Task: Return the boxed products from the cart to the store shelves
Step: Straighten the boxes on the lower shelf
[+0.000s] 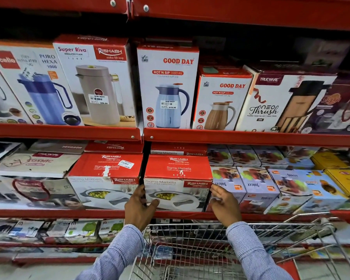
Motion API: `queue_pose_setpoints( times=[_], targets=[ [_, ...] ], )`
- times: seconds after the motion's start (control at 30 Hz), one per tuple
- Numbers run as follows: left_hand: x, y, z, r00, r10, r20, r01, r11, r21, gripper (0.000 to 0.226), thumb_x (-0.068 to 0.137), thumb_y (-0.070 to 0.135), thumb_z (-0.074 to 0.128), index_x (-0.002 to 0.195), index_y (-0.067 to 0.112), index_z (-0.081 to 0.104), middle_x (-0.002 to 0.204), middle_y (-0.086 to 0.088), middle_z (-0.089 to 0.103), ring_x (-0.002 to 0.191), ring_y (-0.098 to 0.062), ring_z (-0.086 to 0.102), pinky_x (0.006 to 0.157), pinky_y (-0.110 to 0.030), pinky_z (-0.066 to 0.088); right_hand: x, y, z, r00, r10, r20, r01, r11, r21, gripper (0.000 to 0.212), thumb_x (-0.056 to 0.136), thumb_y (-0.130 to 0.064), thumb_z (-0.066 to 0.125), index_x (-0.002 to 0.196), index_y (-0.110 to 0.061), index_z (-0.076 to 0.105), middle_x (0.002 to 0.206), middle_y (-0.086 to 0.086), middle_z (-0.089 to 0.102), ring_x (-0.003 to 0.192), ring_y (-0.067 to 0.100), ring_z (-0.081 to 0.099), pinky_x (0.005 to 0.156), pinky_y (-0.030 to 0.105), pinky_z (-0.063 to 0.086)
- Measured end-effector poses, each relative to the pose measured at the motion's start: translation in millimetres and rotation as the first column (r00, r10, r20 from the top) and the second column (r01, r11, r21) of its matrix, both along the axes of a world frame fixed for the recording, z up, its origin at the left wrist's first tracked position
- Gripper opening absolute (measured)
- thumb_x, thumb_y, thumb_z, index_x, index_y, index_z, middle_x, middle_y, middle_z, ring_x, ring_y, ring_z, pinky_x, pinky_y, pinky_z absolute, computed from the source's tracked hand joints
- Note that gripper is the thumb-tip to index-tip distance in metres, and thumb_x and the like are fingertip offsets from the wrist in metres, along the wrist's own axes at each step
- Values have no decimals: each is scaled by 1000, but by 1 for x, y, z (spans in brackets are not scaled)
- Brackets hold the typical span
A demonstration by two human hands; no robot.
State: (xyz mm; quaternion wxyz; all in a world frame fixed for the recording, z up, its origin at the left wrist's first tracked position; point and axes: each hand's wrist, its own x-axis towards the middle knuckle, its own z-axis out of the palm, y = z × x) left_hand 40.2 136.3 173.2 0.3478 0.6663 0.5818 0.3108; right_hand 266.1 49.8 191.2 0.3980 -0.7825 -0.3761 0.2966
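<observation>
A red-and-white Rishabh Sigma Marbella casserole box (178, 178) sits on the middle red shelf (251, 215), next to an identical box (104, 178) on its left. My left hand (138, 207) wraps the box's lower left front corner, fingers down its left side and thumb on the front. My right hand (224, 203) is at the box's right edge with fingers spread, apart from it or barely touching. The wire cart (190, 251) stands below my arms; its basket shows no box.
The upper shelf holds boxed flasks and jugs such as the Good Day box (167, 85) and the Super Riva box (95, 81). Juicer boxes (257, 184) stand just right of my right hand. A lower shelf with small boxes (49, 231) lies behind the cart.
</observation>
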Motion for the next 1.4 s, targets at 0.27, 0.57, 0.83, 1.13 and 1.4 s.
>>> queue_pose_setpoints(
  times=[0.27, 0.57, 0.83, 1.13, 1.4],
  targets=[
    [0, 4, 20, 971, 169, 170, -184, 980, 79, 42, 83, 15, 71, 124, 15, 63, 106, -6, 74, 87, -18, 70, 81, -30, 58, -2, 9, 22, 987, -158, 42, 148, 972, 180, 44, 86, -3, 58, 128, -18, 58, 126, 3, 67, 111, 18, 62, 90, 27, 52],
    [20, 66, 112, 964, 34, 263, -129, 926, 355, 51, 81, 21, 72, 129, 18, 57, 119, -1, 68, 103, -16, 66, 87, -20, 50, -33, 82, 109, 983, 77, 168, -148, 876, 460, 54, 87, -11, 62, 139, -17, 45, 135, -5, 54, 120, 10, 51, 86, 12, 50],
    [28, 97, 128, 986, -39, 160, -12, 951, 309, 81, 77, 30, 75, 146, 9, 37, 145, -8, 52, 129, -23, 54, 109, -36, 44, -39, 117, 119, 982, -80, 170, 10, 926, 377, 58, 84, -22, 63, 139, -19, 46, 132, 9, 61, 114, 21, 61, 99, 42, 51],
    [30, 108, 129, 991, -53, 122, 15, 958, 287, 78, 67, 47, 68, 136, 18, 46, 121, -1, 69, 106, -21, 67, 96, -43, 55, -54, 129, 113, 973, -131, 191, 56, 933, 356, 64, 82, -21, 64, 142, -15, 43, 118, 12, 66, 106, 23, 63, 97, 40, 51],
    [27, 104, 134, 986, -76, 152, 27, 954, 300, 71, 67, 41, 72, 131, 20, 52, 119, 0, 70, 108, -16, 66, 98, -38, 54, -52, 131, 113, 978, -114, 174, 48, 938, 344, 62, 85, -23, 61, 143, -17, 41, 114, 8, 67, 98, 20, 65, 92, 37, 54]
  ],
)
